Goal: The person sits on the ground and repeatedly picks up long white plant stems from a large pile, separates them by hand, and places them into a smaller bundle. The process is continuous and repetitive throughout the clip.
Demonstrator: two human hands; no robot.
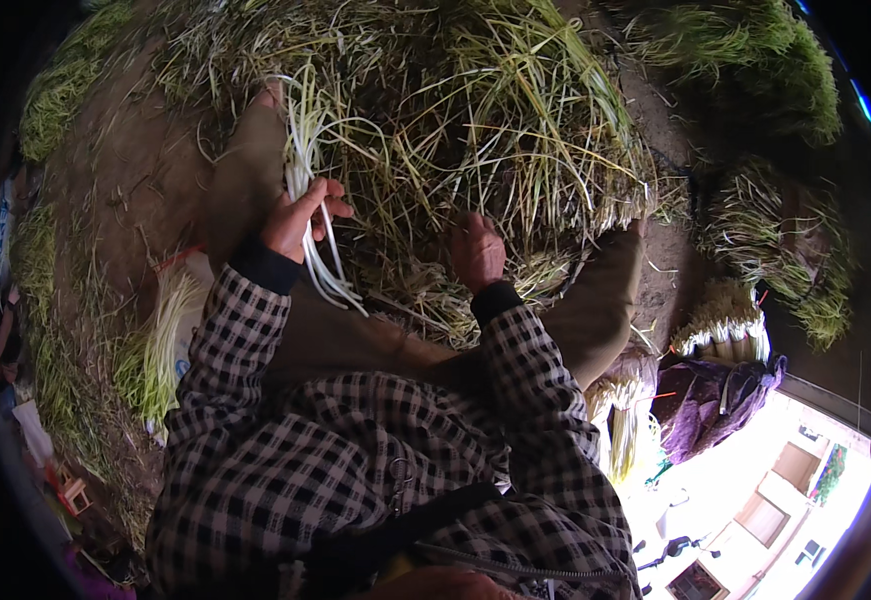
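My left hand (304,217) grips a loose bunch of long pale stalks (299,161), which look like blanched garlic chives. Their white lower ends hang down past my palm, and the thin tips fan out above it. Between my legs lies a large heap of green and yellowed stalks (525,142), tangled and partly dry. At the heap's near side is my right hand (478,251), back upward and fingers curled; its fingertips are in shadow, so whether it pinches anything is hidden.
Left of me, a bunch of cleaner stalks (169,330) lies beside a white sack (199,274). Tied bundles (728,330) stand at the right by a purple cloth (713,405). More greens (743,60) cover the upper right. A small wooden stool (73,491) and another person's arm (1,330) appear far left.
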